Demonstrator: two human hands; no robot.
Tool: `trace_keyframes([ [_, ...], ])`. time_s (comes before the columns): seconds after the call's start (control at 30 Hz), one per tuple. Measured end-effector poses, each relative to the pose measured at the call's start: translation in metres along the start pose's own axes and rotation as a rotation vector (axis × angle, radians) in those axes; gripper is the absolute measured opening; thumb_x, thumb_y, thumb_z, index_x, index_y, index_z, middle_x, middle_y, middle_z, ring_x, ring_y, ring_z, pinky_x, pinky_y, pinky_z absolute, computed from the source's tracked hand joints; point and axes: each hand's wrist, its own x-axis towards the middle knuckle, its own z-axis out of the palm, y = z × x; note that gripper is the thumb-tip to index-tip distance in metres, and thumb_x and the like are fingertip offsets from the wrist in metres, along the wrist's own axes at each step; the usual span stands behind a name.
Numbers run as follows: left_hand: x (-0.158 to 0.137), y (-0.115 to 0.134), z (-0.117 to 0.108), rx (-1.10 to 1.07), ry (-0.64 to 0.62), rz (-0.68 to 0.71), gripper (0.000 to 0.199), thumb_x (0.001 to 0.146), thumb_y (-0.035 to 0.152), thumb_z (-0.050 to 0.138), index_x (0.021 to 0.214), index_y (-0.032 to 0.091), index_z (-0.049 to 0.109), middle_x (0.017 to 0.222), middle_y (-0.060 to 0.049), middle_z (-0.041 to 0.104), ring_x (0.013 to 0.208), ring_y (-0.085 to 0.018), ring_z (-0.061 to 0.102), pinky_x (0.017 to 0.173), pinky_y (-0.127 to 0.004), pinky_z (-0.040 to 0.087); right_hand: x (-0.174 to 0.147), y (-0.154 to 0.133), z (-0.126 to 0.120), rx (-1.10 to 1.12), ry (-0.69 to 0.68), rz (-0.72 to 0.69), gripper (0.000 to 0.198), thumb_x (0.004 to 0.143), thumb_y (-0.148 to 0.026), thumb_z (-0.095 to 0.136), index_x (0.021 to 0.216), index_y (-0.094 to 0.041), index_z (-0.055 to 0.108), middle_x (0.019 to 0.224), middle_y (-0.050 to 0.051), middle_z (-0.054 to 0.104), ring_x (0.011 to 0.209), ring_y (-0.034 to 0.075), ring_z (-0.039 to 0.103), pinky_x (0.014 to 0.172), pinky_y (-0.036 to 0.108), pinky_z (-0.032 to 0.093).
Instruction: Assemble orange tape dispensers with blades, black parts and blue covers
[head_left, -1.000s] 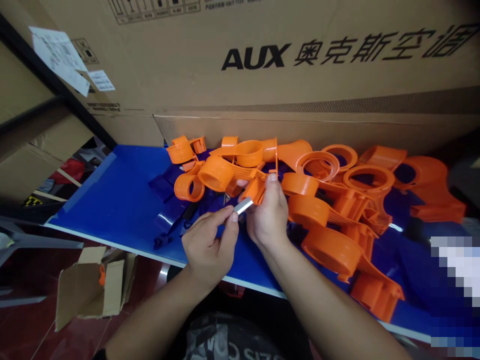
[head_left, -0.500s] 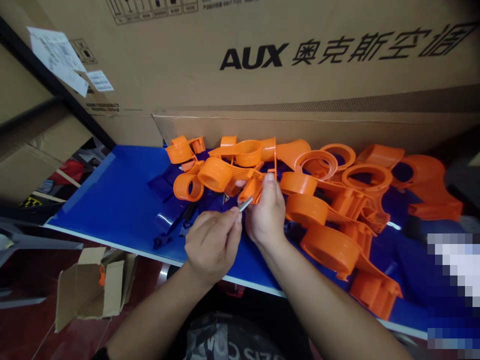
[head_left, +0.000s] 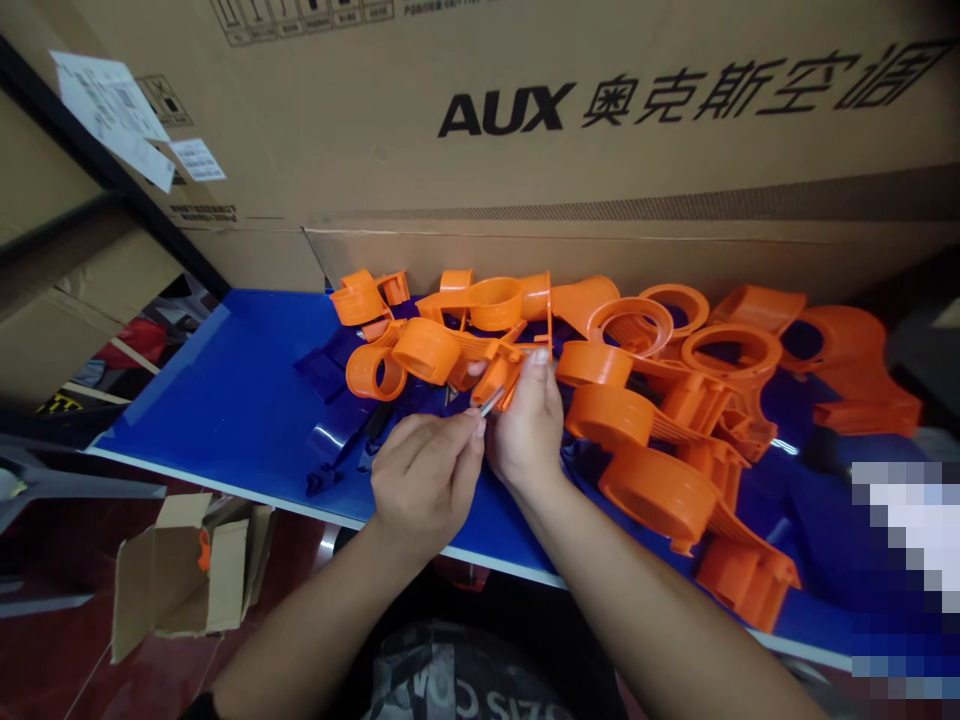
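Observation:
My right hand (head_left: 529, 425) is closed round an orange plastic tape dispenser (head_left: 498, 376), its thumb pressed along the side of the end piece. My left hand (head_left: 427, 470) pinches a thin, narrow metal strip (head_left: 492, 401) between thumb and forefinger. The strip's far end meets the near end of the dispenser held in my right hand; whether it sits inside cannot be made out. Beyond my hands lies another orange tape dispenser (head_left: 426, 350) with a round ring. The palm side of both hands is hidden.
Several orange tape dispensers (head_left: 660, 495) are heaped to the right and behind on a blue tabletop (head_left: 217, 400). Dark blue plastic pieces (head_left: 337, 435) lie left of my hands. A large cardboard box (head_left: 360, 150) walls off the back. An open carton (head_left: 161, 585) stands on the floor.
The metal strip has shifted slightly up against the orange dispenser, its angle a little different. Both hands keep their hold and have barely moved.

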Motion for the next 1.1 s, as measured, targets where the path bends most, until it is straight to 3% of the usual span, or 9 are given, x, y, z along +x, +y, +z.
trace_keyframes([
  [0.2, 0.0, -0.003, 0.001, 0.004, -0.05, 0.008, 0.02, 0.099, 0.009, 0.071, 0.117, 0.017, 0.074, 0.096, -0.008, 0.086, 0.08, -0.019, 0.082, 0.079, -0.034, 0.065, -0.001, -0.002, 0.0, -0.019, -0.007, 0.023, 0.061, 0.099, -0.082, 0.052, 0.091, -0.024, 0.069, 0.084, 0.002, 0.081, 0.065, 0.016, 0.071, 0.064, 0.031, 0.057],
  [0.43, 0.0, -0.001, 0.002, -0.035, -0.094, -0.044, 0.018, 0.1, 0.013, 0.072, 0.116, 0.019, 0.076, 0.103, -0.008, 0.087, 0.088, -0.02, 0.083, 0.085, -0.036, 0.067, -0.004, -0.009, 0.0, -0.054, -0.01, 0.031, 0.058, 0.101, -0.079, 0.051, 0.093, -0.024, 0.069, 0.082, 0.001, 0.08, 0.06, 0.015, 0.067, 0.057, 0.029, 0.05],
  [0.6, 0.004, 0.001, -0.002, -0.057, -0.06, -0.084, 0.022, 0.098, 0.008, 0.071, 0.118, 0.018, 0.075, 0.101, -0.007, 0.086, 0.089, -0.019, 0.081, 0.086, -0.033, 0.066, -0.002, -0.004, 0.001, -0.033, -0.009, 0.016, 0.061, 0.1, -0.081, 0.05, 0.089, -0.024, 0.069, 0.081, 0.001, 0.079, 0.059, 0.014, 0.065, 0.057, 0.029, 0.05],
  [0.77, 0.009, 0.003, -0.005, -0.134, -0.033, -0.298, 0.023, 0.102, 0.013, 0.064, 0.122, 0.019, 0.074, 0.106, -0.007, 0.083, 0.096, -0.019, 0.079, 0.088, -0.033, 0.064, 0.0, 0.0, 0.001, 0.001, -0.025, 0.032, 0.06, 0.101, -0.08, 0.05, 0.089, -0.025, 0.07, 0.08, 0.0, 0.078, 0.058, 0.016, 0.065, 0.056, 0.03, 0.051],
  [1.0, 0.01, 0.007, -0.005, -0.434, -0.086, -0.745, 0.021, 0.11, 0.029, 0.058, 0.115, 0.022, 0.077, 0.079, -0.001, 0.071, 0.07, -0.013, 0.068, 0.066, -0.025, 0.058, 0.001, 0.002, 0.001, 0.022, -0.023, 0.001, 0.059, 0.102, -0.079, 0.05, 0.088, -0.024, 0.07, 0.077, 0.0, 0.076, 0.058, 0.015, 0.065, 0.058, 0.029, 0.052],
  [1.1, 0.013, 0.009, -0.004, -0.546, -0.111, -0.832, 0.024, 0.11, 0.036, 0.061, 0.119, 0.021, 0.078, 0.089, -0.004, 0.08, 0.069, -0.013, 0.069, 0.066, -0.026, 0.061, 0.0, 0.0, 0.001, 0.01, -0.026, 0.03, 0.061, 0.101, -0.08, 0.049, 0.087, -0.024, 0.07, 0.074, -0.001, 0.074, 0.056, 0.014, 0.063, 0.055, 0.029, 0.049],
])
